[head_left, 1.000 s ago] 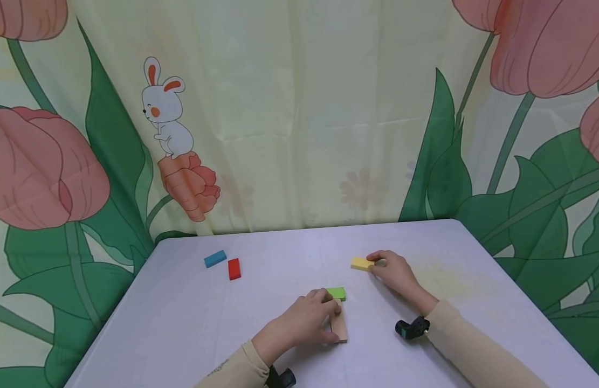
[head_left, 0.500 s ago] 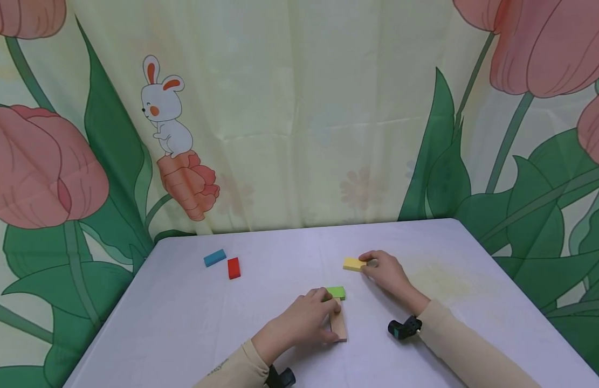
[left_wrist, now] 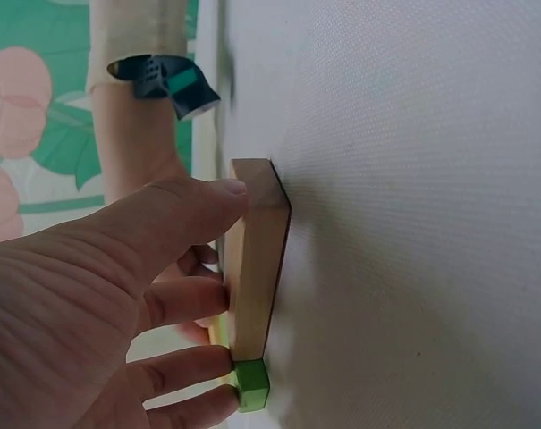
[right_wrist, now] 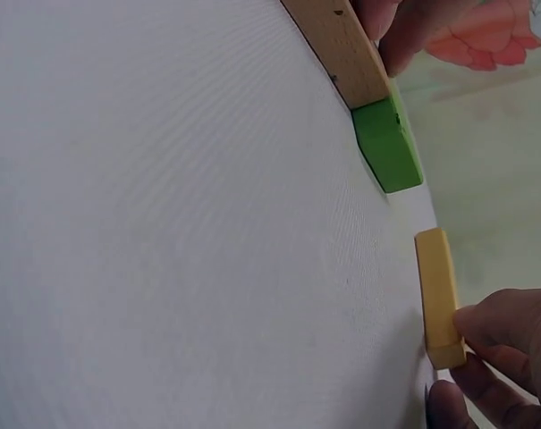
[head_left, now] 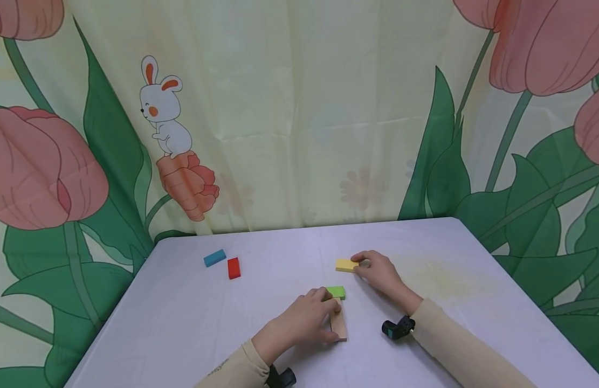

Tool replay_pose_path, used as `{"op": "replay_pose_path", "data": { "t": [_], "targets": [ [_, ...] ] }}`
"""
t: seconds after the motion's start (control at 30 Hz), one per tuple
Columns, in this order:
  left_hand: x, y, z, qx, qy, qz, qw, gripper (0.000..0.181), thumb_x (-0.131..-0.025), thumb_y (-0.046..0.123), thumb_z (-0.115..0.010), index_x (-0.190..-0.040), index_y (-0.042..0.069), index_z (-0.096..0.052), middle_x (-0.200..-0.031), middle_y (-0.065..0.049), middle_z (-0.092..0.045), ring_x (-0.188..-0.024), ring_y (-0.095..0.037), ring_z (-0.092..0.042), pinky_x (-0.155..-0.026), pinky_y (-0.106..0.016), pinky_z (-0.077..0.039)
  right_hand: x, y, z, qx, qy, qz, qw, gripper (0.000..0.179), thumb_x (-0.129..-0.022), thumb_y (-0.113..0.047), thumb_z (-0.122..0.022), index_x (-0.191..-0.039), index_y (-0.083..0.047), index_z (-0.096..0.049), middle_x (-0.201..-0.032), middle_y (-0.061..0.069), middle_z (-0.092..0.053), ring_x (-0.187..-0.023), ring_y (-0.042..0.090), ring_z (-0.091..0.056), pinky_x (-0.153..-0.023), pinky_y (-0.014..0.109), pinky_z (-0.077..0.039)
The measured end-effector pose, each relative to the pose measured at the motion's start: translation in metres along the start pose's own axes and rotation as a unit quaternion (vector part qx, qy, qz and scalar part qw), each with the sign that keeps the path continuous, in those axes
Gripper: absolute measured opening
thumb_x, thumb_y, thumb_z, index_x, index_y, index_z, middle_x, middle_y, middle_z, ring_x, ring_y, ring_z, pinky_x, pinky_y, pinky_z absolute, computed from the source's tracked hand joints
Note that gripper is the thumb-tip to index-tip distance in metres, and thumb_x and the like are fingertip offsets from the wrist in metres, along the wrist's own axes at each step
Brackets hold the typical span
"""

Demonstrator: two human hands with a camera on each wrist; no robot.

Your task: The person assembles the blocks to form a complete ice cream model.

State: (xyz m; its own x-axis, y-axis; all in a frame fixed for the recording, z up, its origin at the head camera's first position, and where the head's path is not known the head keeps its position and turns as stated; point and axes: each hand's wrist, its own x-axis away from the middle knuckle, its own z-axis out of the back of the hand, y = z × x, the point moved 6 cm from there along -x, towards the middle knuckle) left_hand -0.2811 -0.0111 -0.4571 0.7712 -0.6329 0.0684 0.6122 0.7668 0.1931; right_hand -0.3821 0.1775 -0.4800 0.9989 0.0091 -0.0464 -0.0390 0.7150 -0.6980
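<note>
My left hand [head_left: 301,322] holds a plain wooden block [head_left: 339,323] flat on the table, thumb near its closer end. Its other fingers spread along the wood, and the farther ones touch a green block [left_wrist: 251,384] set end-on against the wood's far end. To the right and a little farther back, my right hand [head_left: 383,275] pinches a yellow block [head_left: 345,265] by its right end. In the right wrist view, the yellow block [right_wrist: 438,295] is close over the white cloth, with a gap between it and the green block [right_wrist: 388,147].
A blue block [head_left: 214,258] and a red block [head_left: 234,268] lie near each other at the back left of the white-covered table [head_left: 183,323]. Behind the table hangs a curtain [head_left: 299,134] printed with tulips and a rabbit.
My right hand has moved left with the yellow block, bringing it nearer the green one. My left hand and the wooden, green, red and blue blocks have stayed in place.
</note>
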Motion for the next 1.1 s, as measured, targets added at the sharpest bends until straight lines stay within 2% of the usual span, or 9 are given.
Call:
{"op": "replay_pose_path", "data": {
  "t": [0.4, 0.57, 0.87, 0.97, 1.1],
  "targets": [
    [0.000, 0.002, 0.001, 0.004, -0.003, -0.002, 1.0000, 0.048, -0.084, 0.050, -0.084, -0.124, 0.027, -0.069, -0.125, 0.004, -0.058, -0.113, -0.012, -0.055, -0.093, -0.029, -0.051, 0.000, -0.008, -0.009, 0.004, -0.012, 0.009, 0.9999, 0.026, -0.094, -0.014, -0.070, -0.120, -0.013, -0.073, -0.130, 0.011, -0.067, -0.097, 0.022, -0.057, -0.078, 0.035, -0.048],
    [-0.001, 0.002, 0.001, -0.003, 0.002, -0.008, 1.0000, 0.048, -0.084, 0.050, -0.083, -0.123, 0.027, -0.069, -0.125, 0.005, -0.058, -0.112, -0.011, -0.055, -0.091, -0.028, -0.051, 0.000, -0.012, -0.011, 0.006, -0.015, 0.017, 0.9997, 0.025, -0.094, -0.013, -0.070, -0.119, -0.013, -0.074, -0.129, 0.011, -0.067, -0.099, 0.022, -0.057, -0.080, 0.037, -0.048],
    [-0.001, 0.001, 0.000, -0.002, -0.005, -0.008, 1.0000, 0.049, -0.084, 0.050, -0.083, -0.125, 0.027, -0.069, -0.125, 0.004, -0.058, -0.112, -0.011, -0.054, -0.091, -0.028, -0.051, 0.003, -0.019, -0.014, -0.007, -0.032, 0.022, 0.9992, 0.024, -0.095, -0.013, -0.070, -0.119, -0.013, -0.074, -0.130, 0.009, -0.068, -0.114, 0.026, -0.060, -0.095, 0.048, -0.050],
    [-0.002, 0.001, 0.001, -0.004, -0.007, -0.007, 0.9999, 0.049, -0.084, 0.051, -0.083, -0.125, 0.028, -0.069, -0.125, 0.004, -0.058, -0.113, -0.011, -0.054, -0.090, -0.028, -0.051, 0.004, -0.022, -0.015, -0.005, -0.036, 0.023, 0.9991, 0.023, -0.095, -0.013, -0.070, -0.118, -0.014, -0.074, -0.129, 0.009, -0.068, -0.113, 0.026, -0.059, -0.094, 0.047, -0.050],
    [-0.002, 0.002, 0.002, -0.010, -0.004, -0.008, 0.9999, 0.049, -0.084, 0.051, -0.082, -0.124, 0.028, -0.069, -0.125, 0.004, -0.058, -0.114, -0.012, -0.055, -0.089, -0.029, -0.051, 0.003, -0.024, -0.018, -0.006, -0.047, 0.029, 0.9984, 0.022, -0.094, -0.014, -0.071, -0.115, -0.015, -0.075, -0.129, 0.009, -0.068, -0.106, 0.024, -0.058, -0.087, 0.041, -0.049]
  ]
}}
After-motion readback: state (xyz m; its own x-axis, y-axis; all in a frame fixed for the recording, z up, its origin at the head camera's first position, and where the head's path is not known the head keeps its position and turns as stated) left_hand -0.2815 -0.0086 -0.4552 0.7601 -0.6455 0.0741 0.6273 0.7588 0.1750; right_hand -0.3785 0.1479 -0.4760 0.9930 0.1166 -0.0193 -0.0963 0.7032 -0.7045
